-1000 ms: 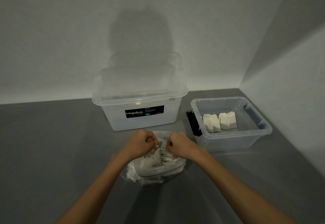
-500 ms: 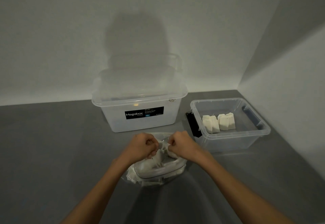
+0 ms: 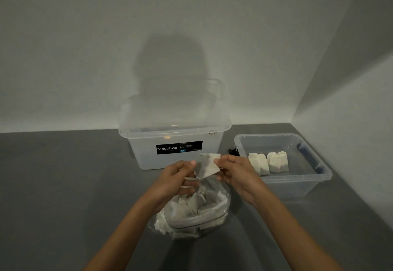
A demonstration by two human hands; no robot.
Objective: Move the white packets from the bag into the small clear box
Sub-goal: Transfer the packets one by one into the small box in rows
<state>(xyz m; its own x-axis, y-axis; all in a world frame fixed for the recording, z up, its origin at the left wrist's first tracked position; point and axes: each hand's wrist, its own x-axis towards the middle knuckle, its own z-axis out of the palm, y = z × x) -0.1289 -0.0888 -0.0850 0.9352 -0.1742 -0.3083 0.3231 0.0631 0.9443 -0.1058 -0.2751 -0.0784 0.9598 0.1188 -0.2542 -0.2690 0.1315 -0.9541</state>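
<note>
Half a second ago both hands were balled close together, low at the mouth of the crumpled clear plastic bag [image 3: 197, 213]. They have since risen and drawn a little apart, and a single flat white paper packet [image 3: 209, 164] is now stretched between them at the centre of the frame, clear above the bag. The right hand [image 3: 238, 175] pinches the packet's right edge between thumb and forefinger. The left hand [image 3: 176, 177] pinches its left side, and its lower fingers curl near the bag's mouth; whether they also hold the rim cannot be told. So one packet is freed, but it has not yet crossed to the small clear plastic box [image 3: 297, 187] at the right of the frame. There a row of upright white packets [image 3: 268, 163] already stands, while many more lie heaped in the bag, so the task looks well short of finished. The large clear lidded storage box [image 3: 178, 136] sits on the grey surface [image 3: 63, 185] behind the hands, untouched.
</note>
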